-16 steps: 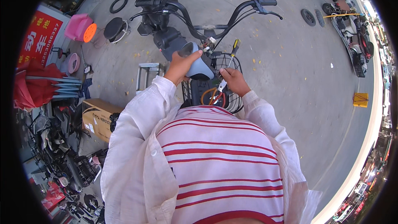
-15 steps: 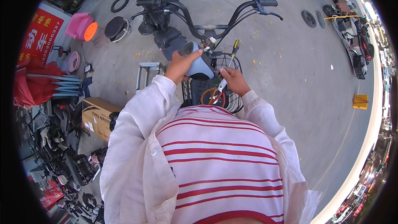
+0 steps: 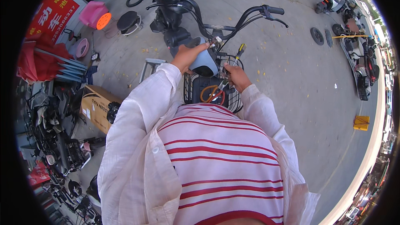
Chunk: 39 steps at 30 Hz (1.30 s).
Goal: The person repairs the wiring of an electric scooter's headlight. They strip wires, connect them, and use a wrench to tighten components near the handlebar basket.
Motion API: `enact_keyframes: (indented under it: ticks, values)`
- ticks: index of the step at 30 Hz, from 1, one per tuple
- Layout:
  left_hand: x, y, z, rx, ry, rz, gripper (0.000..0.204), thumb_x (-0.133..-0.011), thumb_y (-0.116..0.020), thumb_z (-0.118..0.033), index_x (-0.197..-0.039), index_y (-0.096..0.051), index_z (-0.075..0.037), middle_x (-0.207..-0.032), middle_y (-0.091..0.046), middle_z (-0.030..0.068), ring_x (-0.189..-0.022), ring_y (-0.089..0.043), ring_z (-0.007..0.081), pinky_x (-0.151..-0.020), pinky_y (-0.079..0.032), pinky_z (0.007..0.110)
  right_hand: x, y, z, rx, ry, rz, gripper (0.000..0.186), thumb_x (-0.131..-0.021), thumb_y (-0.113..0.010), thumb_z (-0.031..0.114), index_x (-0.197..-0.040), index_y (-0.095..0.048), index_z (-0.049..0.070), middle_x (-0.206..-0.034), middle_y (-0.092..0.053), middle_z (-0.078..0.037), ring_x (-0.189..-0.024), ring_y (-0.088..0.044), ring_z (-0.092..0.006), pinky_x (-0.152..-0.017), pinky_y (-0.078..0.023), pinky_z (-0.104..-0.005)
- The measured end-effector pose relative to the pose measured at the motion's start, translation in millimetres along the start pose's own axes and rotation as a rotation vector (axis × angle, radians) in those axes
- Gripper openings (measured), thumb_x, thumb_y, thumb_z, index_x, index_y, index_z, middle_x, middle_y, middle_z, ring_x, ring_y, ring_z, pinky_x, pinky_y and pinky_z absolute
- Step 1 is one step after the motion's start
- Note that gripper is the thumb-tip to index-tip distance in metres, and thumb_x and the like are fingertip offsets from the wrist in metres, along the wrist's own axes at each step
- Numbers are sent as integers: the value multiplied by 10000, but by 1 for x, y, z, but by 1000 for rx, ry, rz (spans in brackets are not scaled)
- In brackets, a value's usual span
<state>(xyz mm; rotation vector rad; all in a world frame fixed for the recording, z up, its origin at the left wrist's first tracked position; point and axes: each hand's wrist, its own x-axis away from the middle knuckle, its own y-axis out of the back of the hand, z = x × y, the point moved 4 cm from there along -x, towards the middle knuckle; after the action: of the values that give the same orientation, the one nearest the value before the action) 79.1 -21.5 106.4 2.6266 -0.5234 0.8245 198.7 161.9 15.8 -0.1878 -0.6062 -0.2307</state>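
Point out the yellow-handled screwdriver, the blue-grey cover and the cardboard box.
Yellow-handled screwdriver (image 3: 240,51): head view, on the handle.
Blue-grey cover (image 3: 204,61): head view, on its smooth pale surface.
Cardboard box (image 3: 98,107): head view, on its printed side.

There's the red sign (image 3: 53,11), bold white and yellow characters across it, white digits (image 3: 65,23) running along its right edge! And the box (image 3: 98,113) carries dark lettering (image 3: 103,104), white labels (image 3: 86,113) near its left edge!
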Motion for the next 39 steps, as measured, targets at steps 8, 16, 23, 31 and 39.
enact_keyframes:
  ticks: [8,16,23,31,39]
  values:
    - [-6,-2,11,-22,20,12,1126,-673,-724,-627,-1369,-277,137,-1288,-469,304,-1136,-527,480,-846,-460,637,5,-2,-1,-77,-89,13,279,-926,-579,369,-787,-547,130,-624,-528,12,-436,-327,-68,-414,-234,-256]
    - [-5,-1,16,-5,35,26,1118,-676,-726,-626,-1366,-271,127,-1292,-460,307,-1150,-513,484,-864,-448,639,-3,-4,-14,-229,-238,0,247,-919,-570,338,-820,-557,112,-596,-533,17,-399,-346,-59,-364,-205,-243]
    - [3,-3,11,-27,20,8,1195,-658,-729,-642,-1388,-174,125,-1305,-436,317,-1162,-505,476,-867,-450,628,-3,-7,-14,-237,-316,-17,295,-884,-579,349,-678,-503,152,-480,-428,62,-373,-348,-64,-374,-247,-227]
    - [-4,1,13,-15,33,13,1167,-663,-722,-645,-1386,-204,111,-1284,-464,308,-1137,-528,474,-865,-458,617,5,-13,-6,-163,-252,169,270,-874,-605,401,-780,-536,157,-591,-459,71,-453,-351,-54,-461,-285,-230]
    - [-5,4,8,-8,45,67,1185,-670,-735,-614,-1379,-185,159,-1323,-425,314,-1157,-515,473,-853,-452,640,-7,-4,-12,-113,-211,256,270,-875,-602,368,-783,-598,114,-607,-476,64,-495,-372,-59,-480,-309,-234]
